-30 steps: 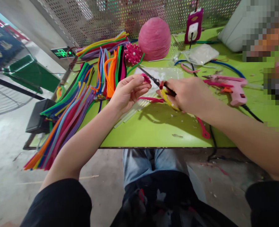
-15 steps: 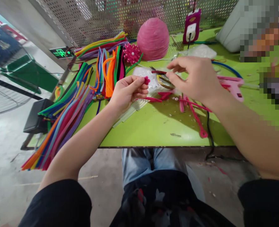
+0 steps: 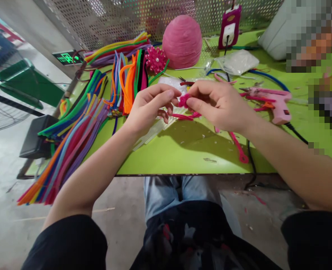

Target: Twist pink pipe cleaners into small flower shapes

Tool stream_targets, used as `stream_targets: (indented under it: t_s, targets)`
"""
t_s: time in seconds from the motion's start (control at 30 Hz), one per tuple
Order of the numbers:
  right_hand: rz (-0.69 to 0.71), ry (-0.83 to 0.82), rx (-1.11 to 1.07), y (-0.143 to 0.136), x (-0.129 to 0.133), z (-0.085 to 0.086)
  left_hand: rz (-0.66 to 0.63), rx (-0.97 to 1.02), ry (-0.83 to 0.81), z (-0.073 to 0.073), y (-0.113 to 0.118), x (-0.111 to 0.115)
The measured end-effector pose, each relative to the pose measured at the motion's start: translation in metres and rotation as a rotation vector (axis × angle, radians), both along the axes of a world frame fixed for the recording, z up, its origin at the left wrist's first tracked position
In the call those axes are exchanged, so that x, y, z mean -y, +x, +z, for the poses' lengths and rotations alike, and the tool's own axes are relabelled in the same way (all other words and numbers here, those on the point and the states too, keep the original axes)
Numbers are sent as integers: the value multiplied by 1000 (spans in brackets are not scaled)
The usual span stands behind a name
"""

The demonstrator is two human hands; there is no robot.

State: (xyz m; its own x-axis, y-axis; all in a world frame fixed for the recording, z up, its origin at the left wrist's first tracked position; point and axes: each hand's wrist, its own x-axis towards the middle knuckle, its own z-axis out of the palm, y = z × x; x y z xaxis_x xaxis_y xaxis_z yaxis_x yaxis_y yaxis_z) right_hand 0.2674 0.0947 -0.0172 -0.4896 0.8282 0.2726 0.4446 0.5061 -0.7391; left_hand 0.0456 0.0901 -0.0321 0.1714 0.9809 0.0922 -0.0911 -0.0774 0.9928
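A small magenta fuzzy piece is pinched between the thumb and fingers of my right hand. My left hand is right beside it, thumb and index finger close to the piece's left side; whether they touch it is hard to tell. Behind the hands lies a clear bag of small white items, with the dark tips of a tool near it. Magenta pipe-cleaner pieces and clear glue sticks lie below the hands on the green table.
Bundles of coloured pipe cleaners cover the left side. A magenta flower and a pink ball stand at the back. On the right lie a pink glue gun and its black cord; a power socket is behind.
My right hand has moved left to my left hand and now grips the magenta piece that my left hand held. The view has shifted slightly.
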Motion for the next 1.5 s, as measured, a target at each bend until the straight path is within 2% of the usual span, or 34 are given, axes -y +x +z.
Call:
stream_targets:
  t_s: [0.17, 0.3, 0.4, 0.53, 0.73, 0.87, 1.03, 1.13, 1.2, 1.33, 1.4, 1.5]
  targets:
    - [25, 30, -7, -1, 5, 4, -49, -120, 93, 1, 0, 8]
    - [97, -30, -78, 2, 4, 4, -15, -114, 69, 0, 3, 12]
    - [143, -43, -90, 5, 4, 7, -60, -104, 60, 1, 2, 13]
    - [180, 9, 2, 9, 0, 9, -130, -92, 92, 2, 2, 11]
    - [195, 83, -77, 6, -6, -1, -206, -119, 278, -12, 5, -1]
    - [134, 123, -120, -1, 0, -5, -145, -71, 370, -20, 9, -2]
    - [39, 224, -11, -9, 8, -4, 75, -249, 560, -23, 13, 1]
    - [17, 303, 108, -10, 10, -5, 140, -342, 658, -24, 11, 1]
    - [30, 334, 172, -8, 10, -5, 106, -387, 706, -23, 6, -1]
    - [74, 382, 236, -6, 10, -5, -102, -470, 741, -17, -5, -8]
    - [81, 422, 250, -5, 9, -6, -93, -526, 807, -16, -7, -10]
    - [55, 503, 298, -6, 7, -10, 2, -575, 871, -17, -3, -9]
